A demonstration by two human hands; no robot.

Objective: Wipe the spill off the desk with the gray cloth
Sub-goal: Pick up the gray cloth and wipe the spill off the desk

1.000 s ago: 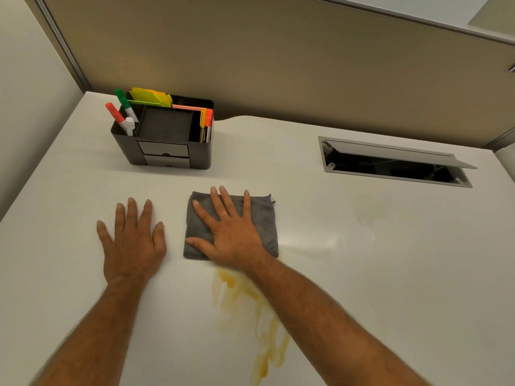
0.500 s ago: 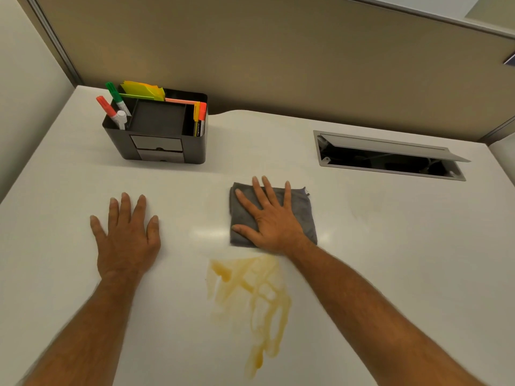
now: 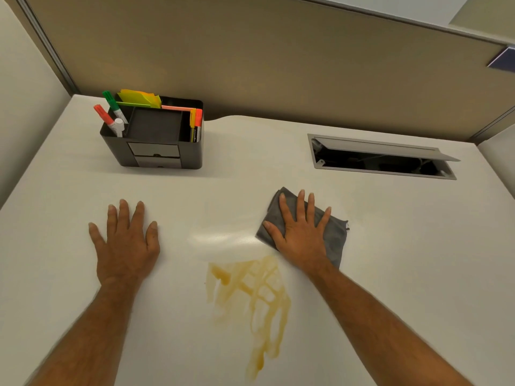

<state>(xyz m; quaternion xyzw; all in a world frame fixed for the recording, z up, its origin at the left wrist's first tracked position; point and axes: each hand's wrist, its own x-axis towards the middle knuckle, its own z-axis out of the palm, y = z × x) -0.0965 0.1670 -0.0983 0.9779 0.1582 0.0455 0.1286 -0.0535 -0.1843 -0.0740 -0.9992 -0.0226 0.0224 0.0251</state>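
Observation:
A yellow-brown spill (image 3: 256,296) streaks the white desk (image 3: 412,274) at the near centre, running toward me. The gray cloth (image 3: 335,238) lies flat on the desk just beyond and to the right of the spill's top edge. My right hand (image 3: 301,238) presses down on the cloth with its fingers spread and covers most of it. My left hand (image 3: 125,246) rests palm down on the bare desk, left of the spill, holding nothing. A shiny wiped patch shows between the two hands.
A black desk organizer (image 3: 156,160) with markers and sticky notes stands at the back left. An open cable hatch (image 3: 381,160) is sunk into the desk at the back right. A tan partition (image 3: 278,65) walls off the far edge.
My right hand has slid the cloth to the right across the desk above the spill, leaving a shiny streak. The left hand has stayed flat in place.

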